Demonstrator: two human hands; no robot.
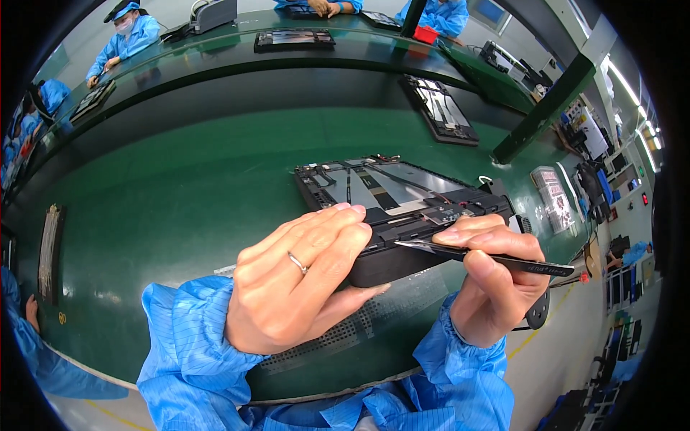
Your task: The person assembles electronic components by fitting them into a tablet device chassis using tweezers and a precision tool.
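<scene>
In front of me lies an opened tablet-like electronic device (pixel 402 190), with silver panels, dark ribbon cables and a small circuit board in a thick black frame. My left hand (pixel 298 280) grips its near left corner, fingers together on the top and thumb along the front side. A ring is on one finger. My right hand (pixel 499 280) pinches black tweezers (pixel 496 260) with pale pointed tips. The tips point left and are at the near edge of the device; whether they touch it I cannot tell. Part of the near left corner is hidden by my left hand.
Another opened device (pixel 440 109) lies farther back, beside a green post (pixel 550 108). A clear box of small parts (pixel 552 199) stands at the right. Thin strips (pixel 50 255) are stacked at the left. Co-workers in blue (pixel 126 43) sit across the green table (pixel 165 194).
</scene>
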